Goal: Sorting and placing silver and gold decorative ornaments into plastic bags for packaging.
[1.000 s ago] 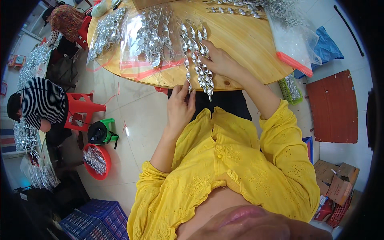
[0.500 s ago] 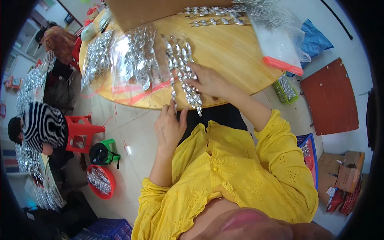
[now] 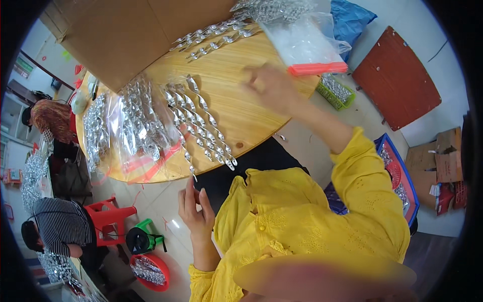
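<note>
Several twisted silver strips (image 3: 204, 113) lie side by side on the round wooden table (image 3: 251, 121), their lower ends near its front edge. My left hand (image 3: 197, 209) is just off that edge with its fingers apart. Its index fingertip is at the lower end of the leftmost strip; whether it touches cannot be made out. Over the right part of the table is my right hand (image 3: 271, 90), smeared by motion, near the clear plastic bags (image 3: 297, 43) with red-orange edges. Left of the loose strips lie clear bags filled with silver strips (image 3: 138, 121).
A large cardboard box (image 3: 115, 40) stands on the table's far left. More silver strips (image 3: 216, 43) lie beyond it. Right of the table are a green basket (image 3: 336, 93) and a blue crate (image 3: 410, 186). Two people sit at the left, near a red stool (image 3: 108, 219).
My right hand has left the strips and moved right toward the clear bags. My left hand has drawn back slightly from the strips. The view has shifted, and the strips lie more spread out.
</note>
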Tool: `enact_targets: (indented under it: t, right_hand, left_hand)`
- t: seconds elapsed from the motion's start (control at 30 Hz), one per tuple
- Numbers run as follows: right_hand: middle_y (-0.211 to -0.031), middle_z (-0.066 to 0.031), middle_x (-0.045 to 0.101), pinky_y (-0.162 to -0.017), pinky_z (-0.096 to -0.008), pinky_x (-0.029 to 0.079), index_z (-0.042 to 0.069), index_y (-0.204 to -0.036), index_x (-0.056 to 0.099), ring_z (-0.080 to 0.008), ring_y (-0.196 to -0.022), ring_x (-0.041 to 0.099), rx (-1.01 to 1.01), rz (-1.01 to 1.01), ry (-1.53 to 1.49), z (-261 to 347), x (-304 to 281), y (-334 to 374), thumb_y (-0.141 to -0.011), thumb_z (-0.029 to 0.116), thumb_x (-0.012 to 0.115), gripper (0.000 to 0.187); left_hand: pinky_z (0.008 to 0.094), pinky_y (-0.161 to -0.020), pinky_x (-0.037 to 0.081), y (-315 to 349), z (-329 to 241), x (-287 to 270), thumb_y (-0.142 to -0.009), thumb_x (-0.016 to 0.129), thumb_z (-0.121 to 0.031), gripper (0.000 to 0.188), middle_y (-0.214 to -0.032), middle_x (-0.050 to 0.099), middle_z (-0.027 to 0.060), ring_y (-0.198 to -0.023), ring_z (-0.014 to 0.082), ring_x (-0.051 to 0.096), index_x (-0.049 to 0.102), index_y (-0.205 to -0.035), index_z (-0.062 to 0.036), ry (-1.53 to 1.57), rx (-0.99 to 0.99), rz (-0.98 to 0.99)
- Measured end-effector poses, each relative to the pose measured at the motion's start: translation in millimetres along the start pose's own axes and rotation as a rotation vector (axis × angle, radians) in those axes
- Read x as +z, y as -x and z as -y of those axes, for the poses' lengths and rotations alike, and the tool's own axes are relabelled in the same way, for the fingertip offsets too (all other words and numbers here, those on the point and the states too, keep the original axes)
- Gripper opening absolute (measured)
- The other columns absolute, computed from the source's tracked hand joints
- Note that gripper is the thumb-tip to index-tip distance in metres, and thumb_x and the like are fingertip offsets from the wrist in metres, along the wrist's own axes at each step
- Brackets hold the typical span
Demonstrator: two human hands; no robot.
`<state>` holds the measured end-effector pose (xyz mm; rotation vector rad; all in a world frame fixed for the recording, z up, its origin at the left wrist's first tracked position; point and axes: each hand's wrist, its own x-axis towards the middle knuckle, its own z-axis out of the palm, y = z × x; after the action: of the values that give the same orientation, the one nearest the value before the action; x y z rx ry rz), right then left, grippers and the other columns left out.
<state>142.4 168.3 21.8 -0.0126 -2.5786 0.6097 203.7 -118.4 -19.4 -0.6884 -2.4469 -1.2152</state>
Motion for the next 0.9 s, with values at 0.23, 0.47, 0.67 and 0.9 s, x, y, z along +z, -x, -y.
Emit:
enact_targets:
  t: [0.23, 0.47, 0.67, 0.9]
  right_hand:
    - [-0.079, -0.0197, 0.058, -0.068, -0.0404, 0.044, 0.006, -0.091, 0.058, -0.0362, -0.079, 0.053, 0.288, -0.067, 0.638, -232.5, -109.3, -71.6, -0.073, 0.017, 0.051, 0.022]
    - [-0.081, -0.0197, 0.058, -0.068, -0.0388, 0.044, 0.006, -0.088, 0.06, -0.0341, -0.077, 0.056, -0.064, 0.224, 0.508, -291.3, -67.2, -70.3, -0.066, 0.009, 0.051, 0.024]
    - [-0.085, -0.0204, 0.057, -0.072, -0.0358, 0.043, 0.005, -0.086, 0.06, -0.0327, -0.078, 0.055, 0.149, 0.579, 0.672, -289.1, -42.9, -97.4, -0.061, 0.006, 0.048, 0.028]
    - [-0.072, -0.0196, 0.057, -0.063, -0.0354, 0.044, 0.001, -0.077, 0.059, -0.0298, -0.067, 0.056, 0.182, 0.474, 0.545, -356.8, -53.2, -74.2, -0.057, 0.008, 0.051, 0.022]
  left_hand:
    - [0.0256, -0.055, 0.034, 22.2, 5.4, -0.1, -0.077, 0.049, -0.004, 0.028, -0.07, 0.047, 0.0071, -0.058, 0.0166, 0.041, 0.05, -0.103, 0.0042, 0.052, 0.031, 0.005]
    - [0.0395, -0.084, 0.032, -85.1, -12.4, 22.3, -0.071, 0.058, -0.015, 0.054, -0.104, 0.047, 0.0151, -0.098, 0.0307, 0.042, 0.036, -0.119, -0.0016, -0.204, 0.472, 0.193]
    - [0.0448, -0.092, 0.026, -141.9, 18.8, 75.9, -0.079, 0.048, -0.029, 0.048, -0.113, 0.045, 0.0136, -0.112, 0.032, 0.034, 0.037, -0.121, -0.009, -0.411, 0.607, 0.377]
    - [0.0558, -0.094, 0.017, -154.2, 47.2, 86.7, -0.076, 0.048, -0.032, 0.036, -0.108, 0.05, 0.0129, -0.112, 0.0354, 0.036, 0.052, -0.103, -0.0087, -0.513, 0.548, 0.558]
